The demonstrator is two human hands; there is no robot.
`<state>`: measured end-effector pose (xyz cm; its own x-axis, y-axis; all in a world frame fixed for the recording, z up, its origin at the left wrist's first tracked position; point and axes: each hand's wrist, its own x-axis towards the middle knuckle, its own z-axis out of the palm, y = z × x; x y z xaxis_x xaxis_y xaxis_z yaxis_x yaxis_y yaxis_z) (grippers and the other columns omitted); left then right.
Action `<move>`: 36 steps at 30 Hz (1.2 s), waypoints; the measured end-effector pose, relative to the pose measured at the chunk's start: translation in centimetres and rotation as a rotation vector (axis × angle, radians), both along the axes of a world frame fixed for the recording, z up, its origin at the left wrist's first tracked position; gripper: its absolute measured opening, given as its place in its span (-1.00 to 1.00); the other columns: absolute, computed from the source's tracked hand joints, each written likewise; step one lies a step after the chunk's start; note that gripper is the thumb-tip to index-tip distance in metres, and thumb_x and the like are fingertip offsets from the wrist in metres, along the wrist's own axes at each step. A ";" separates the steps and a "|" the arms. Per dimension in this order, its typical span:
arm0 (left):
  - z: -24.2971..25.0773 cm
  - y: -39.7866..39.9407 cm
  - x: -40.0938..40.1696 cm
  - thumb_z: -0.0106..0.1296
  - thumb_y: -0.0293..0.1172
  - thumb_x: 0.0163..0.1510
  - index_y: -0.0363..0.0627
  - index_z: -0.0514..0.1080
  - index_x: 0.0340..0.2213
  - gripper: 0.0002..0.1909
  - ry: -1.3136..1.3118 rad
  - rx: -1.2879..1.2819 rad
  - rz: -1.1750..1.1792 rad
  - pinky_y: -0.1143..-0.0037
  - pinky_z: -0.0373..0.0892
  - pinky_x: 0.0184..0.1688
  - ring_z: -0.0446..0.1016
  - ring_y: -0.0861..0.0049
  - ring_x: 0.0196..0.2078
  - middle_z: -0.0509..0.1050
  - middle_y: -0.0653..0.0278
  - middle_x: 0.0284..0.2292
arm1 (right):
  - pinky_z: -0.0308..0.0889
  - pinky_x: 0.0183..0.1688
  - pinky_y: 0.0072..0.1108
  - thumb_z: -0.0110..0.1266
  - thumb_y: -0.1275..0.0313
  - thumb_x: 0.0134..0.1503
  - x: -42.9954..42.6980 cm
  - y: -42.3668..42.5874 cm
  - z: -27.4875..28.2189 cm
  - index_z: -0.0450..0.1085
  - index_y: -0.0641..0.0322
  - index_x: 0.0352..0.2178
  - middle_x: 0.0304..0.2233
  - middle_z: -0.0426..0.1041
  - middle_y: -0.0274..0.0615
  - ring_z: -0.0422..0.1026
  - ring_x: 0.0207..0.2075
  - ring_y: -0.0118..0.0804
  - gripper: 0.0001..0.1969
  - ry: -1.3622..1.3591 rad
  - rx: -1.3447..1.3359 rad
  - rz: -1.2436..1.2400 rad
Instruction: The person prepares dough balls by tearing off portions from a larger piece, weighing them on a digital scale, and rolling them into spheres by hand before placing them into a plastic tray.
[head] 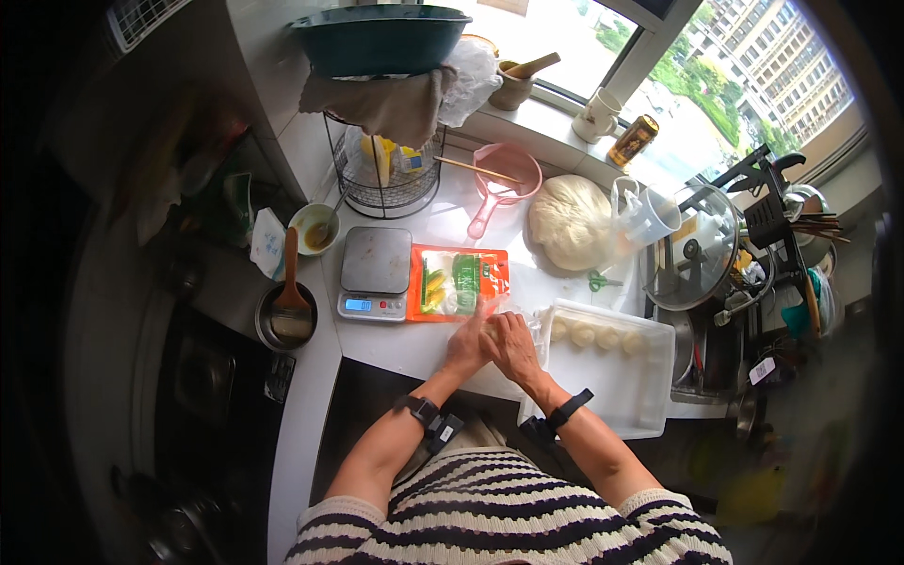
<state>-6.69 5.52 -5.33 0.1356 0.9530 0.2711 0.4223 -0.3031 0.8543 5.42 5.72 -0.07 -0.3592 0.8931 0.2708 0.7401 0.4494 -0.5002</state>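
My left hand (469, 346) and my right hand (510, 344) meet at the counter's front, cupped around a small piece of pale dough (489, 329) that the fingers mostly hide. Clear plastic film lies around and beneath them. Just behind my hands is an orange food packet (458, 284) with writing on it, and left of it a digital kitchen scale (376, 260). To the right, a white plastic tray (609, 388) holds a row of several small dough balls (607, 337) along its back. A large mound of dough (571, 220) rests behind the tray.
Green scissors (599, 281) lie behind the tray. A pink strainer (510, 173), a wire rack (387, 173) and a bowl with a spoon (314, 229) stand at the back. A pot with a wooden-handled brush (291, 311) is left. A glass lid (692, 247) leans at right.
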 end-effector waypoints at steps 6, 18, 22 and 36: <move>1.6 0.6 0.1 0.16 -0.21 -0.27 -0.18 -0.16 0.12 -0.01 0.064 0.101 0.020 0.34 0.35 -0.30 0.41 0.13 -0.29 0.41 0.05 -0.29 | 0.26 -0.38 -0.39 0.05 0.32 -0.02 -0.1 0.4 -1.1 0.29 0.27 -0.38 -0.48 0.34 0.02 0.35 -0.43 -0.04 -0.76 0.136 -0.077 -0.159; 1.7 -0.9 0.3 0.07 -0.21 -0.21 -0.02 0.40 -0.35 -0.69 0.279 -0.212 -0.091 0.31 0.36 -0.38 0.44 0.16 -0.40 0.46 0.12 -0.53 | 0.26 -0.59 -0.59 0.05 0.42 -0.03 0.3 -0.4 0.3 0.33 0.35 -0.56 -0.70 0.34 -0.04 0.32 -0.68 -0.44 -0.83 0.324 -0.237 -0.209; -0.6 0.7 -0.3 0.06 -0.21 -0.20 -0.06 0.40 -0.53 -0.79 0.489 -0.418 0.066 0.32 0.36 -0.40 0.45 0.23 -0.46 0.46 0.15 -0.56 | 0.26 -0.49 -0.66 0.03 0.44 -0.02 -1.0 -2.3 5.4 0.35 0.35 -0.60 -0.65 0.37 -0.32 0.31 -0.56 -0.57 -0.83 0.527 -0.482 -0.097; 3.9 0.7 -2.2 0.15 -0.02 -0.21 0.00 -0.01 0.11 -0.11 0.101 -0.001 -0.188 0.26 0.18 0.00 0.27 0.27 -0.06 0.29 0.15 -0.10 | -0.14 0.15 -0.40 -0.48 -0.20 0.06 3.6 -2.2 7.7 -0.08 0.27 0.11 0.11 0.05 -0.14 0.01 0.13 -0.29 -0.20 1.023 -0.605 -0.074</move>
<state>-8.93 6.19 -1.40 0.3377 0.9084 0.2466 0.4416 -0.3842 0.8108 9.00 3.51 7.63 -0.1643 0.9838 -0.0711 -0.1114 -0.0902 -0.9897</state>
